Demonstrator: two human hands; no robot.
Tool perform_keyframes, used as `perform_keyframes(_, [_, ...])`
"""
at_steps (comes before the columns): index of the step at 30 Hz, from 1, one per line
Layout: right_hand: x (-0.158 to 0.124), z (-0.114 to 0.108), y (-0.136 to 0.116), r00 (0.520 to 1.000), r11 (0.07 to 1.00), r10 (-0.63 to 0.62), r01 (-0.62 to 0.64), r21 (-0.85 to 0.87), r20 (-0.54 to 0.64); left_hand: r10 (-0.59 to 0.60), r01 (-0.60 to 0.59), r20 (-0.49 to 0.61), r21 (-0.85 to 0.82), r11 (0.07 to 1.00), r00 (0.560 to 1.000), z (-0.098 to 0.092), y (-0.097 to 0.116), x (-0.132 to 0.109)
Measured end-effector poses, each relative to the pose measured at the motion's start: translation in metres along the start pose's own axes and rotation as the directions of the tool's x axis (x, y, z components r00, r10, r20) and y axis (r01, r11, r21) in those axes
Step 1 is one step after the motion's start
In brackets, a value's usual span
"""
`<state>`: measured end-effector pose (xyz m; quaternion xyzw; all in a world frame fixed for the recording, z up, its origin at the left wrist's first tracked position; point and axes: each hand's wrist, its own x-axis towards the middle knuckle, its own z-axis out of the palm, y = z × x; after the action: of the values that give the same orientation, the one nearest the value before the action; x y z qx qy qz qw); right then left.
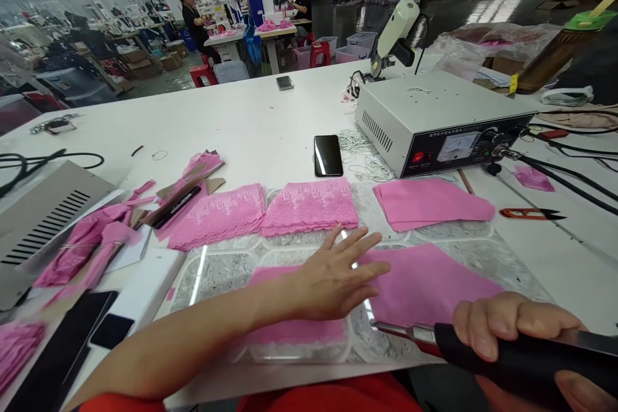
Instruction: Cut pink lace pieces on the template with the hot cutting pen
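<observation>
My left hand point(338, 280) reaches across with its fingers spread, holding nothing. It is over the gap between two plain pink fabric pieces; one piece point(299, 333) lies partly under my wrist and forearm, the other point(429, 283) to the right by my fingertips. My right hand point(516, 325) wraps around a black-handled tool point(449, 342) with a tapered metal tip. That tip points left, close to the lower edge of the right piece; whether it touches is unclear. A grey marbled mat point(217, 273) lies underneath. Behind are two pink lace stacks point(311, 206) and a plain pink stack point(432, 204).
A metal control box point(444, 116) with a dial and cables stands at the back right. Thread snips point(528, 214) lie beside the mat. A phone point(328, 156) sits behind the lace. Tied pink bundles point(91, 241) and another vented box point(53, 219) occupy the left.
</observation>
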<state>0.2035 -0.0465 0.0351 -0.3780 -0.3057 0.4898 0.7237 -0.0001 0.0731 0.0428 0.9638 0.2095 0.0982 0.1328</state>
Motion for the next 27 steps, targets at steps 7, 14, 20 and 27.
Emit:
perform_keyframes(7, [0.008,0.029,0.011,0.999,0.999,-0.042,0.042,-0.001,0.020,0.047,-0.051,-0.032,-0.108,0.993,0.998,-0.017,-0.007,-0.069])
perform_keyframes(14, [0.010,0.042,0.017,0.999,0.999,-0.048,0.048,-0.014,0.006,0.034,-0.026,0.079,-0.098,0.995,0.996,-0.014,-0.010,-0.111])
perform_keyframes(20, [0.004,0.039,0.016,1.000,1.000,0.001,-0.001,-0.007,-0.009,0.070,-0.066,0.068,-0.058,0.996,0.995,-0.007,-0.016,-0.118])
perform_keyframes(27, [0.005,0.041,0.015,1.000,0.998,0.004,-0.004,-0.061,0.003,0.104,-0.106,0.080,0.010,0.994,0.991,-0.008,-0.018,-0.122])
